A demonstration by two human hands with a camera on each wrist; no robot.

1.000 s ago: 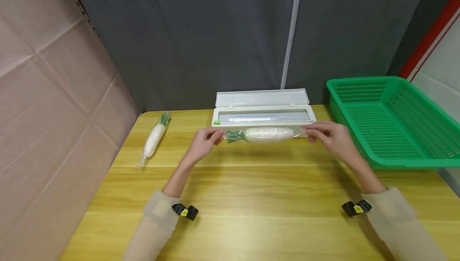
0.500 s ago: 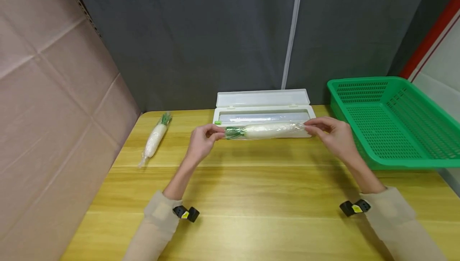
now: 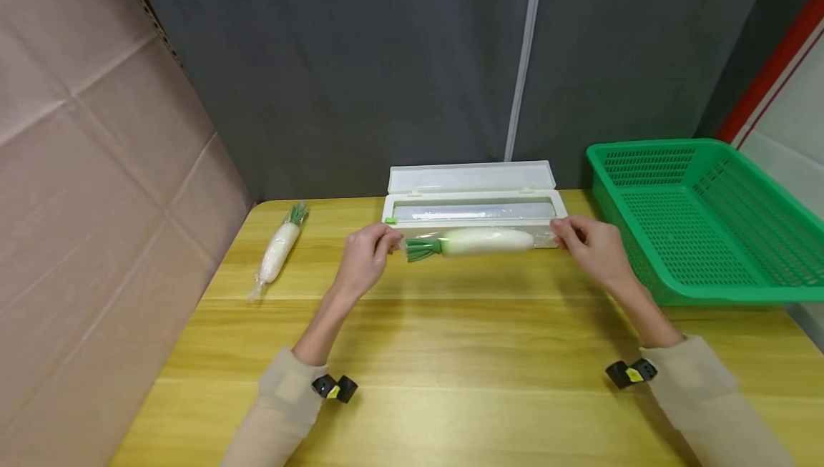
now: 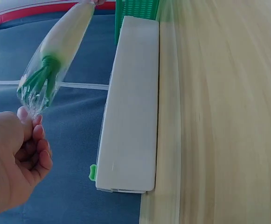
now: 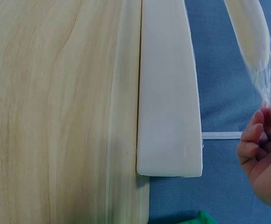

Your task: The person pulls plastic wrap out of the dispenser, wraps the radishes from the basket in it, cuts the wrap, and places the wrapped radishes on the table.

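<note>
A white radish (image 3: 489, 241) with green leaf stubs, wrapped in clear plastic film, hangs level between both hands above the table. My left hand (image 3: 362, 256) pinches the gathered film at the leafy end; the left wrist view shows the film (image 4: 34, 105) bunched at thumb and fingertips. My right hand (image 3: 594, 251) pinches the twisted film (image 5: 266, 88) at the root end. Just behind the radish stands a white cling film dispenser (image 3: 473, 195), its lid raised, a film roll inside and a green slider (image 3: 390, 221) at its left end.
A second wrapped radish (image 3: 279, 249) lies on the wooden table (image 3: 450, 367) at the left. The green plastic basket (image 3: 727, 288) stands at the right, close to my right forearm. A dark curtain (image 3: 360, 74) hangs behind the table's back edge.
The radish rose slightly toward the dispenser, then came back down, and has turned so that its green top shows more. Both hands keep their pinch on the film ends.
</note>
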